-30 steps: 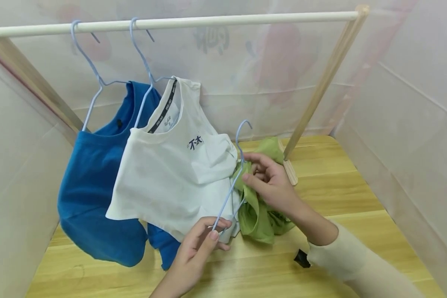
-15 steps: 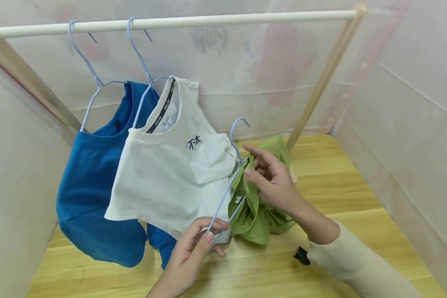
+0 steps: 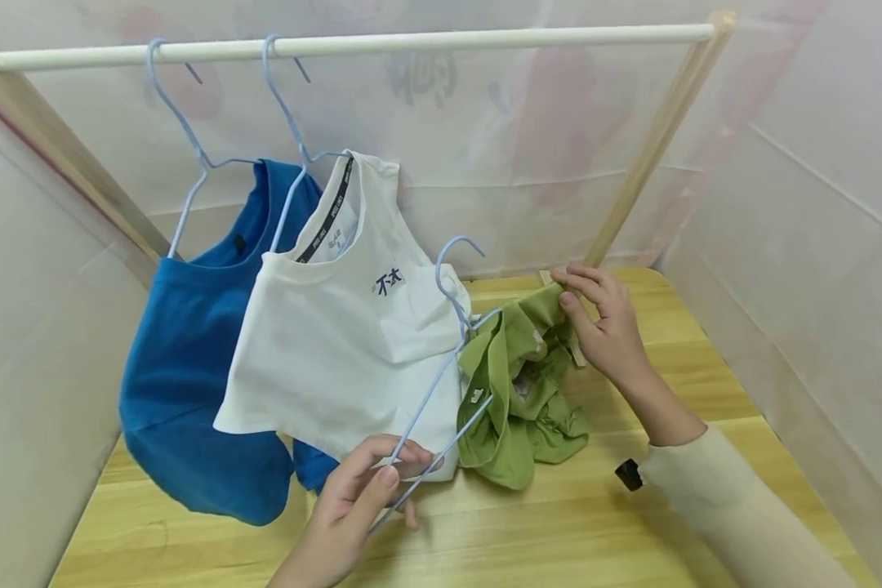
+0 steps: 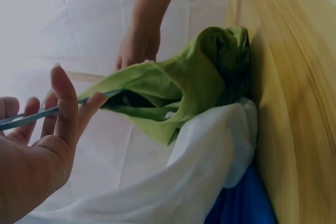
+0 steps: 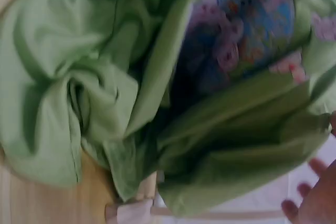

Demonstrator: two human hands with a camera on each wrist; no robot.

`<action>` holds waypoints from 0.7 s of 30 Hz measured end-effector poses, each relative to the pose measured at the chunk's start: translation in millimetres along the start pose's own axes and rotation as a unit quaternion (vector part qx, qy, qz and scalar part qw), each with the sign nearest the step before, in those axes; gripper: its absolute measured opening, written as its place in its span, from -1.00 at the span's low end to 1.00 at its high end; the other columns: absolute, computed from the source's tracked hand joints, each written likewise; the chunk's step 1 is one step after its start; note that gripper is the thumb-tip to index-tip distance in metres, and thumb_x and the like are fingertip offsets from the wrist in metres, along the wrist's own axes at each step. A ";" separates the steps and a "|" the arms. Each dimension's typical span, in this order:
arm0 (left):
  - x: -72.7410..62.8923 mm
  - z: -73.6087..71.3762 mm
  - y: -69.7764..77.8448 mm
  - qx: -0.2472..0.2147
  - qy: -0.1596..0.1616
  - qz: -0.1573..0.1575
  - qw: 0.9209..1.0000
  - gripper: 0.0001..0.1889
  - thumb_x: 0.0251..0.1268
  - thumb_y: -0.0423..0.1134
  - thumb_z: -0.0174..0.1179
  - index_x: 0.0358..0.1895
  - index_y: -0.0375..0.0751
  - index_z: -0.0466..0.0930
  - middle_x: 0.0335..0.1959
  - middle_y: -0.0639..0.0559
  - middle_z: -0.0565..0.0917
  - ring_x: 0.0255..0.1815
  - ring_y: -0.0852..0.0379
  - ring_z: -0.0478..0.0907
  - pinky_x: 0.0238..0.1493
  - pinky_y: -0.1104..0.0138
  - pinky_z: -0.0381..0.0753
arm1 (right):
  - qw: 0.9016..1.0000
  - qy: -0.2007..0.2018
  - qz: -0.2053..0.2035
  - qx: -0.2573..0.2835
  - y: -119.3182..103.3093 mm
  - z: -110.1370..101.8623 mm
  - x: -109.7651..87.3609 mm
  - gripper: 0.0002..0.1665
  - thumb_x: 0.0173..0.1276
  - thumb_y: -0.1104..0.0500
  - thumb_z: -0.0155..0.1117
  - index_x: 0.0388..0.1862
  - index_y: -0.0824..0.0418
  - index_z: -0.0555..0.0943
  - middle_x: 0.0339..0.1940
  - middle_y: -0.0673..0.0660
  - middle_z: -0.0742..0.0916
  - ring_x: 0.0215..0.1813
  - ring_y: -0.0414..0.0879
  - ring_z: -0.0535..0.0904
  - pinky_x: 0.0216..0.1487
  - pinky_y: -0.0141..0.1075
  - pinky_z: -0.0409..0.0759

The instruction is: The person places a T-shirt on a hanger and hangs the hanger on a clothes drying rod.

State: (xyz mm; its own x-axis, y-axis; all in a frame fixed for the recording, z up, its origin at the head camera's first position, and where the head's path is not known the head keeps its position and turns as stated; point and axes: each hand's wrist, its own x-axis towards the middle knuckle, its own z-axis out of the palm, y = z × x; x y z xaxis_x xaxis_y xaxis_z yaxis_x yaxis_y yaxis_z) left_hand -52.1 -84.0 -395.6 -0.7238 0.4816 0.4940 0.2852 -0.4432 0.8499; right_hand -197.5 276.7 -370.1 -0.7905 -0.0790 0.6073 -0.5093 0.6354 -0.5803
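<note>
My left hand (image 3: 356, 494) grips a light blue wire clothes hanger (image 3: 428, 396) near its lower end, hook upward. The hanger's other end runs inside the opening of a crumpled green shirt (image 3: 510, 367), which has a small white label at its collar. My right hand (image 3: 606, 322) pinches the shirt's far right edge between thumb and fingers, drawing the cloth outward. In the right wrist view, a colourful print shows inside the folds of the green cloth (image 5: 89, 87). The left wrist view shows the hanger wire (image 4: 39, 115) passing between the left fingers toward the shirt.
A white rail (image 3: 485, 39) on wooden posts spans the back. From it hang a blue shirt (image 3: 198, 392) and a white sleeveless top (image 3: 323, 351), each on a light blue hanger, left of the green shirt. A small black piece (image 3: 629, 474) is by the right sleeve.
My right hand has moved right with the green shirt's edge, spreading the cloth along the hanger arm. My left hand and the hanger have shifted slightly left and down.
</note>
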 end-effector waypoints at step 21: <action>2.2 -10.9 12.2 0.012 -0.037 -0.002 0.999 -0.60 0.44 -0.74 -0.38 0.17 -0.52 0.35 0.16 -0.28 0.49 0.18 -0.03 0.55 -0.53 0.17 0.68 | 0.986 -0.139 -0.015 0.090 -16.2 -30.2 25.4 -0.73 0.57 0.31 -0.05 -0.22 0.21 0.62 -0.47 0.04 0.55 -0.48 -0.15 0.36 -0.40 -0.34 0.37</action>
State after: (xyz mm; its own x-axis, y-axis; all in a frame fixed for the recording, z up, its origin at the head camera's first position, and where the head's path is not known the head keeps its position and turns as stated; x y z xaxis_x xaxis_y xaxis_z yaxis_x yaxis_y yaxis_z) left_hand -57.0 -96.6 -386.2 -0.6772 0.5373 0.5027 0.2984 -0.4239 0.8551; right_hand -199.0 287.6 -328.9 -0.8236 -0.3203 0.4681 -0.5670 0.4842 -0.6663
